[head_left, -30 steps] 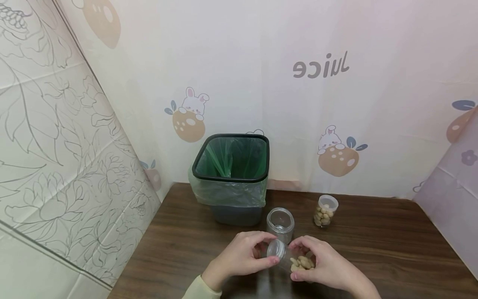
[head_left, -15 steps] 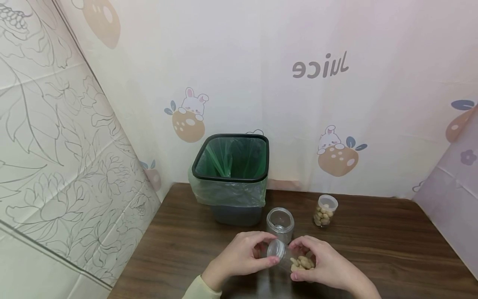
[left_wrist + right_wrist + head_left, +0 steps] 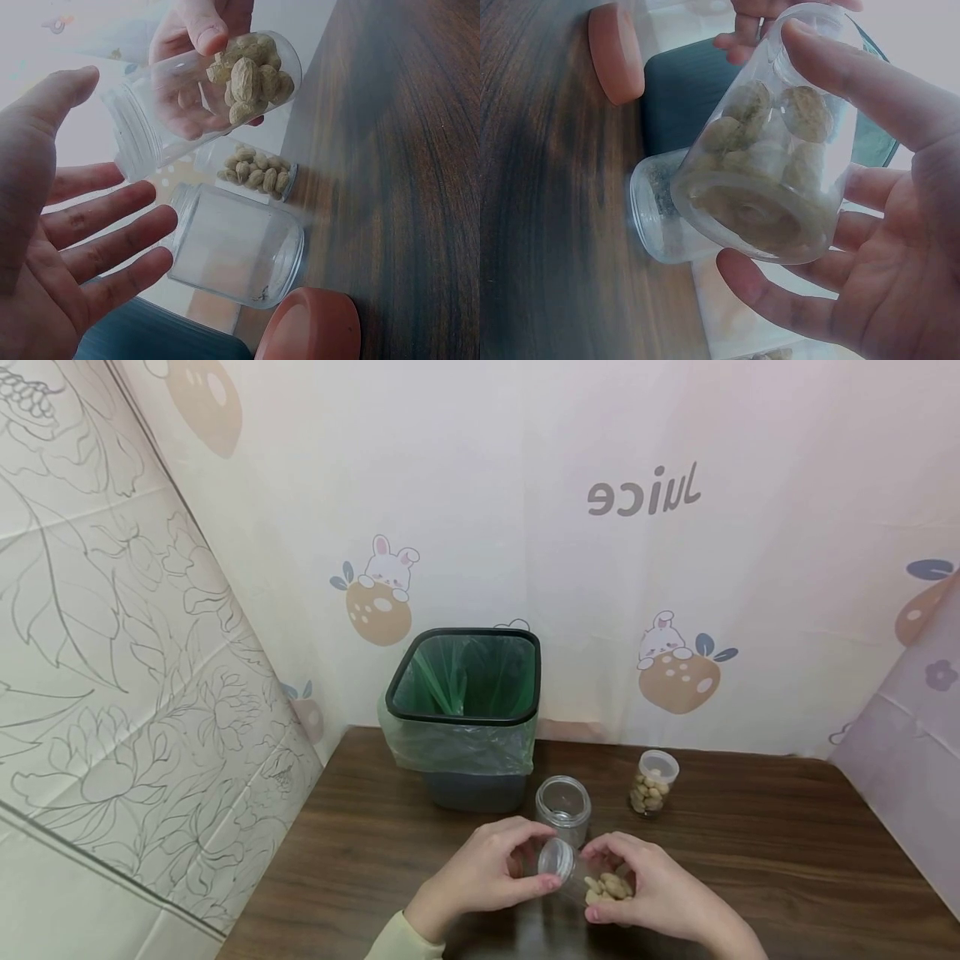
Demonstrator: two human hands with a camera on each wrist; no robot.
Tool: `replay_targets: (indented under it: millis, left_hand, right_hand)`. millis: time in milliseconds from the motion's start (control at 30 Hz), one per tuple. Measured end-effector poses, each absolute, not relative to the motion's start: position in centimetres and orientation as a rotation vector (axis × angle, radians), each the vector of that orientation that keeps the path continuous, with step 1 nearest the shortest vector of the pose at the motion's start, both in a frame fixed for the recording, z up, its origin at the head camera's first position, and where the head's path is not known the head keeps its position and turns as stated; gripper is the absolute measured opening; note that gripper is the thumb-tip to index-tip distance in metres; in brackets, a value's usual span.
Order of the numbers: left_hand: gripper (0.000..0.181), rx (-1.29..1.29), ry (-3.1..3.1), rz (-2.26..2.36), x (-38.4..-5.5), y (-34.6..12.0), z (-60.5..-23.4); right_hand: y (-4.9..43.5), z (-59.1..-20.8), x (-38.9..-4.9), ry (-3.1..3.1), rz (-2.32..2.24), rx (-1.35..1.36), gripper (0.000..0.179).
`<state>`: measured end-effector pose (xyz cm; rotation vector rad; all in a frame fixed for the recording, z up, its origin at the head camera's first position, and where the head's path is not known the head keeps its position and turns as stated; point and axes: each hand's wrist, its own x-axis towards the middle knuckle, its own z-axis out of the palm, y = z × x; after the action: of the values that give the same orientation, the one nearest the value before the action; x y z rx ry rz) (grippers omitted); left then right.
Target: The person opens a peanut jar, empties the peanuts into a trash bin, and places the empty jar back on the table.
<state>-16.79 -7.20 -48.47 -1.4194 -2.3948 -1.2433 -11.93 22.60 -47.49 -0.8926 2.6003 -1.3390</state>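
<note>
My right hand holds a clear jar of peanuts, thumb on one side and fingers round the other. The jar lies tilted, its threaded neck pointing toward my left hand. In the left wrist view the peanuts gather at the base end. There my left hand has its fingers spread, fingertips near the neck and the thumb apart from it. Just beyond both hands stands an open clear jar with no peanuts in it.
Farther back on the right stands a second jar of peanuts. A bin with a green liner stands at the back left, against the patterned wall. In the left wrist view an orange-red round lid sits on the wooden table.
The held jar of peanuts has shifted very slightly to the right in the head view, the left hand rising a touch. Everything else stays where it was.
</note>
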Motion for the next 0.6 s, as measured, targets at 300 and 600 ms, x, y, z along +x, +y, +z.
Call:
replay_targets:
  millis: [300, 600]
  left_hand:
    - [0.062, -1.517, -2.303, -1.279, -16.92, -7.26, -48.52]
    - [0.066, -1.556, -2.220, -1.285, -16.92, -7.22, -48.47]
  right_hand:
    - [22.60, -47.41, -11.73, 2.608, -1.337, -0.883, 0.051]
    - [22.64, -47.44, -11.80, 2.627, -1.344, -0.924, 0.053]
